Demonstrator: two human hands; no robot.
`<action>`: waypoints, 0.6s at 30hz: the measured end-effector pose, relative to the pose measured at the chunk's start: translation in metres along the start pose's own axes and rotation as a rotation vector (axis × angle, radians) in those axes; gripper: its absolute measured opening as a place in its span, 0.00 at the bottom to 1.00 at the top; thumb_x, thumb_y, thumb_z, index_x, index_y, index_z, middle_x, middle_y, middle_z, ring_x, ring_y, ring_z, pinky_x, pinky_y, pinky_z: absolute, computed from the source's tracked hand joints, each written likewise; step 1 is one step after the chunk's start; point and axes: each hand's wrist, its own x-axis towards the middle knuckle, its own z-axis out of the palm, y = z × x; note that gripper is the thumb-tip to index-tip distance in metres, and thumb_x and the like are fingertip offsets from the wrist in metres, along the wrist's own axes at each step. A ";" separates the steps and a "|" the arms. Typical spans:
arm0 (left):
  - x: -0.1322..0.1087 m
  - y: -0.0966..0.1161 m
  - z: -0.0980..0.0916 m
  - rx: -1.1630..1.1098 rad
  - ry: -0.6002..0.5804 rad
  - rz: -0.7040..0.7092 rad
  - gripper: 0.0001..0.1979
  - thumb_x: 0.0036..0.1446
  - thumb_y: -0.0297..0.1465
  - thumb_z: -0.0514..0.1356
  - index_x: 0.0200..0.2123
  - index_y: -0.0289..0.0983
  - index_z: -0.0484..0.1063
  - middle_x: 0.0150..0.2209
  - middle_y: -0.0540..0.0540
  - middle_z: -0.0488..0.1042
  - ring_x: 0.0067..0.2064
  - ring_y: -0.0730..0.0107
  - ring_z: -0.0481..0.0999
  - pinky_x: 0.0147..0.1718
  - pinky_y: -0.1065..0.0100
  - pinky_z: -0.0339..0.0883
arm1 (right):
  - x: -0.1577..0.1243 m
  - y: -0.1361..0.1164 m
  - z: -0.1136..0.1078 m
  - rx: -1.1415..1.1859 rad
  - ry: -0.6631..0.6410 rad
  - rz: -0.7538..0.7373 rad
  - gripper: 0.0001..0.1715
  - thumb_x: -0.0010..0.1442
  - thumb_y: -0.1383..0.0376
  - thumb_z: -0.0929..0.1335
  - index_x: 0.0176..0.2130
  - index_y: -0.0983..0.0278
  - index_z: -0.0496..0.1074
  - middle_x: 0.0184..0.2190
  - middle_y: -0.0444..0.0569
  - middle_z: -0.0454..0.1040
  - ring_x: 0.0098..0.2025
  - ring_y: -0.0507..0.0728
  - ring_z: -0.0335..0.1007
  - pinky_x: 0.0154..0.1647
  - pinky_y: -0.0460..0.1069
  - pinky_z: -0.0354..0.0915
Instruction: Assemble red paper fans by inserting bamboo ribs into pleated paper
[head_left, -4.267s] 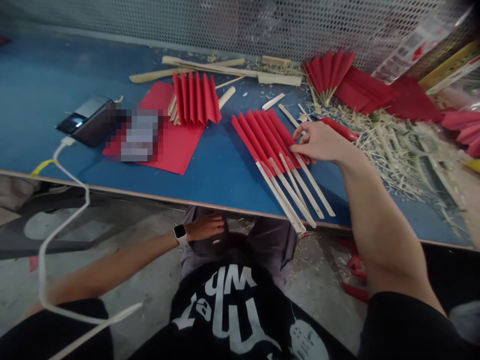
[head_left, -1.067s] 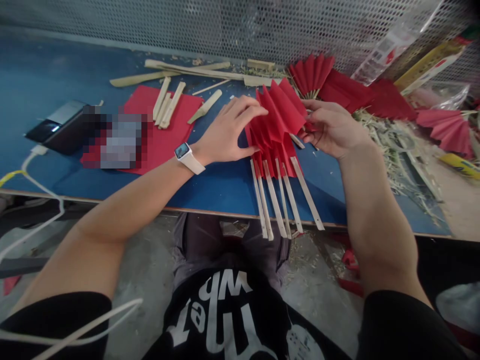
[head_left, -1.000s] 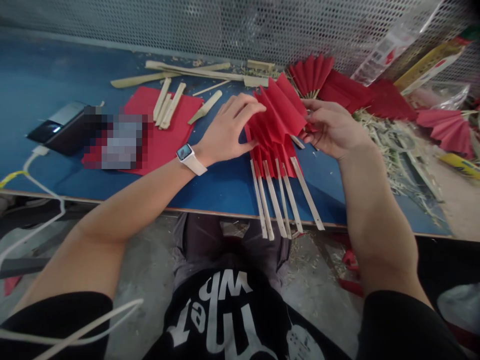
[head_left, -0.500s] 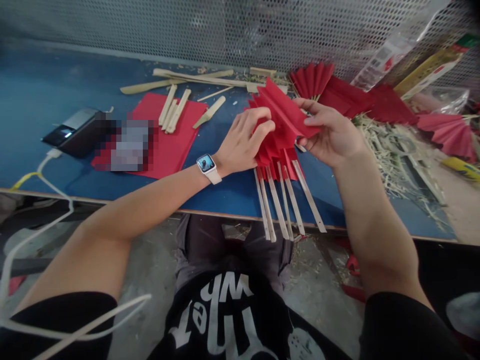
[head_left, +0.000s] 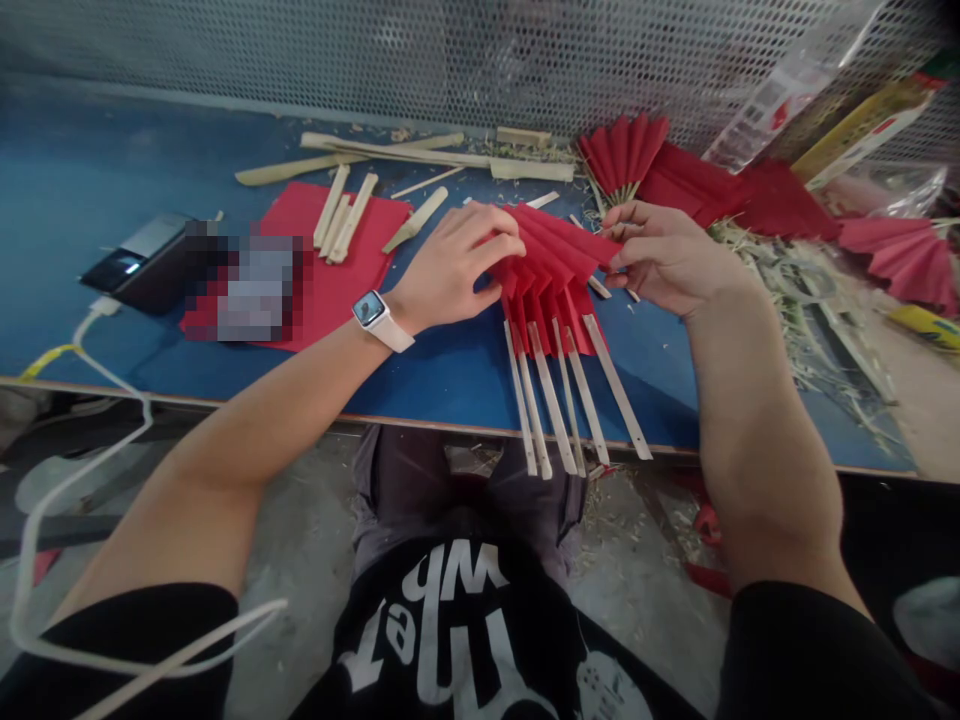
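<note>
A pleated red paper [head_left: 551,250] is stretched between my two hands above the blue table. My left hand [head_left: 457,262] wears a white watch at the wrist, and its bent fingers grip the paper's left edge. On the other side, my right hand [head_left: 660,255] pinches the paper's right corner between thumb and fingers. Several flat pale bamboo sticks [head_left: 551,400] stick out from under the pleats, and their lower ends reach past the table's front edge.
Red sheets [head_left: 345,300] with short bamboo pieces [head_left: 345,218] and a blurred object lie left on the blue table [head_left: 420,385]. Long strips [head_left: 397,152] lie behind. A folded red fan [head_left: 626,155], shavings [head_left: 780,290] and bottles [head_left: 795,90] are right. A cabled device [head_left: 142,265] sits far left.
My left hand has shifted left and my right hand slightly right and down. The red paper is now spread flatter, with its pleats showing over the sticks.
</note>
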 end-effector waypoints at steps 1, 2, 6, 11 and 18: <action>0.000 -0.001 0.000 0.011 0.002 -0.003 0.23 0.79 0.26 0.67 0.71 0.49 0.80 0.68 0.36 0.85 0.68 0.34 0.88 0.68 0.26 0.85 | -0.001 -0.001 0.001 0.004 0.010 0.008 0.29 0.46 0.79 0.79 0.45 0.56 0.79 0.38 0.42 0.76 0.31 0.53 0.65 0.33 0.54 0.66; 0.000 -0.002 0.000 0.019 0.002 -0.005 0.22 0.80 0.27 0.66 0.71 0.49 0.81 0.68 0.36 0.85 0.67 0.34 0.89 0.68 0.27 0.86 | -0.001 -0.002 0.002 0.018 0.023 0.024 0.30 0.46 0.79 0.79 0.46 0.56 0.79 0.40 0.43 0.76 0.32 0.52 0.65 0.32 0.53 0.65; 0.000 -0.002 0.002 0.014 -0.007 -0.003 0.19 0.85 0.26 0.61 0.70 0.48 0.82 0.66 0.36 0.86 0.64 0.41 0.92 0.60 0.37 0.91 | -0.001 0.002 0.012 0.045 0.044 0.137 0.25 0.59 0.67 0.87 0.50 0.56 0.79 0.43 0.45 0.77 0.33 0.53 0.71 0.29 0.51 0.67; 0.000 0.007 -0.003 0.029 0.023 -0.001 0.20 0.90 0.28 0.58 0.73 0.51 0.80 0.67 0.38 0.87 0.68 0.44 0.93 0.66 0.37 0.93 | 0.003 0.014 0.023 -0.271 0.092 0.125 0.26 0.72 0.46 0.89 0.46 0.54 0.78 0.41 0.47 0.77 0.26 0.51 0.62 0.18 0.51 0.50; -0.003 0.021 -0.012 0.031 0.138 -0.022 0.24 0.97 0.36 0.48 0.80 0.57 0.78 0.74 0.42 0.86 0.75 0.46 0.92 0.73 0.33 0.92 | 0.003 0.016 0.028 -0.273 -0.014 0.107 0.44 0.66 0.25 0.87 0.41 0.56 0.76 0.45 0.50 0.83 0.26 0.49 0.48 0.21 0.50 0.39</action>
